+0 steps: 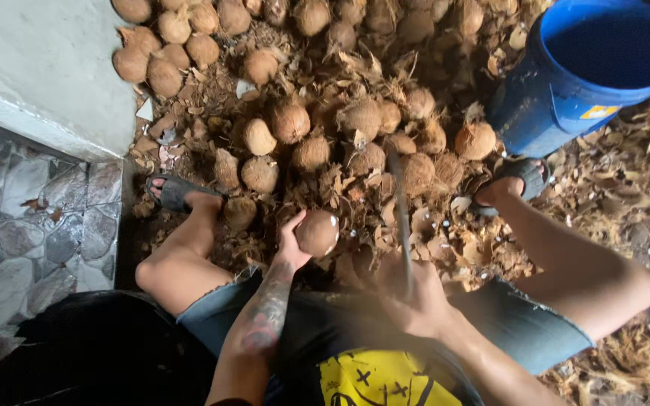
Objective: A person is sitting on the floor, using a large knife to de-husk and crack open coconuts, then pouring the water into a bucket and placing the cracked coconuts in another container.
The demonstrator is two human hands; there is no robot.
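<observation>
My left hand (293,242) grips a round brown coconut (317,232) and holds it low between my knees. My right hand (408,295) is blurred and closed on the handle of a long dark blade (398,203), which points away from me over the husk litter. The blade's edge passes just right of the held coconut. Several husked coconuts (290,122) lie in a heap in front of me.
A blue plastic bucket (566,98) stands at the upper right beside my right foot. Dry husk scraps (618,195) cover the ground. A grey concrete step (47,68) and patterned stone tiles (31,233) lie to the left. My feet wear dark sandals.
</observation>
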